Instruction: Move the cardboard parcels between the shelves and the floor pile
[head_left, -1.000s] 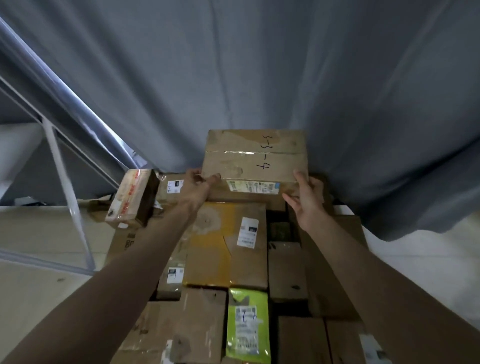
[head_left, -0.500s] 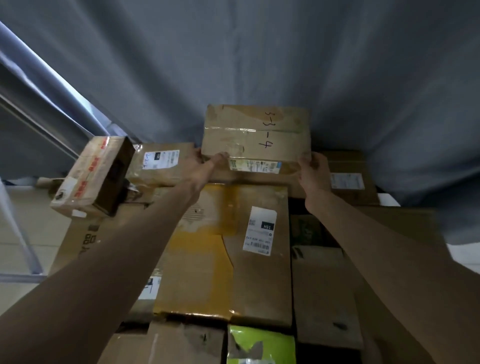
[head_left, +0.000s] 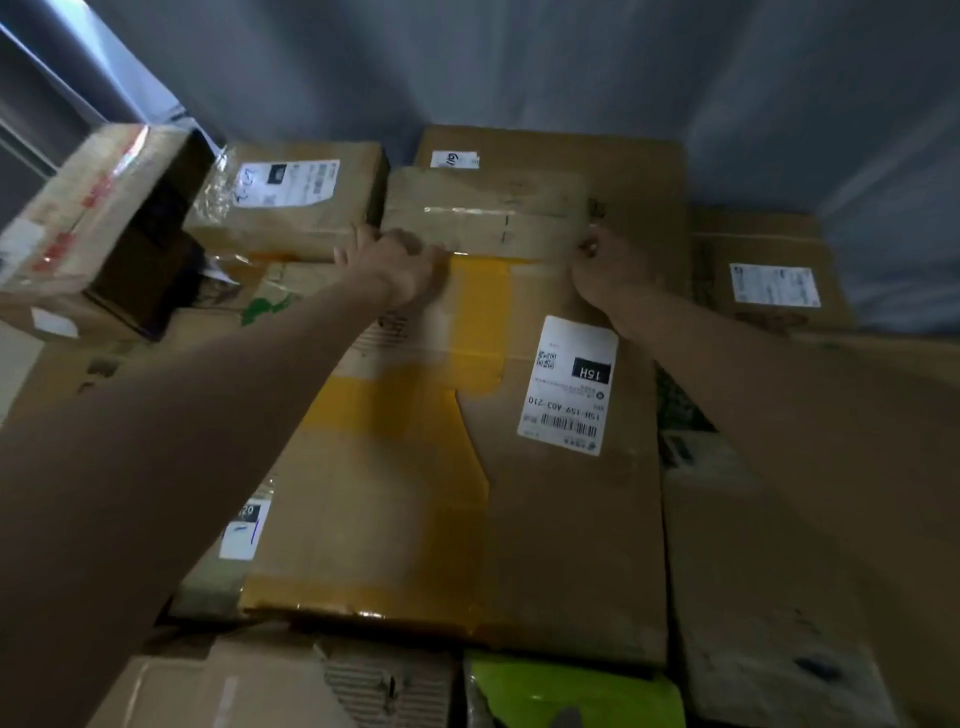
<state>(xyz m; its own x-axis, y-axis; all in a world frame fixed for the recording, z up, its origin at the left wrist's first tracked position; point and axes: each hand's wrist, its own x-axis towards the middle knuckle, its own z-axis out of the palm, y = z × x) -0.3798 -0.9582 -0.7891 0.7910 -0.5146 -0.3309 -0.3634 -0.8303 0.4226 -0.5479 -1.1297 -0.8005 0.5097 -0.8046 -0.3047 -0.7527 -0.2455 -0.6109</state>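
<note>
At the near edge of the pile, a lime-green packet (head_left: 576, 693) is cut off by the frame, and a cardboard box (head_left: 291, 686) to its left shows torn corrugation; neither can be read. Beyond them lies a large flat parcel (head_left: 545, 519) with yellow tape across its left half and a white label (head_left: 569, 384) printed "15H". A smaller label (head_left: 244, 530) on the box under its left edge is partly hidden by the left forearm.

Both arms reach forward across this flat parcel, bare to the frame edge. The left hand (head_left: 397, 262) is at the lower left corner of the taped parcel (head_left: 485, 213), knuckles up, fingers curled over the corner, gripping it. The right hand (head_left: 610, 265) is at the parcel's lower right corner; its fingertips are tucked out of sight against the cardboard, and it appears to grip that corner as well. The taped parcel rests at the far end of the pile, its near edge touching the flat parcel, a strip of clear tape running along its face; motion blur makes its markings illegible.

Behind it stands a larger box (head_left: 634, 171), mostly hidden. To the left is a labelled box (head_left: 291, 192), and further left a tilted, blurred carton (head_left: 98, 208) with red print. At far right, another labelled box (head_left: 769, 270) sits against the grey curtain (head_left: 519, 62).
</note>
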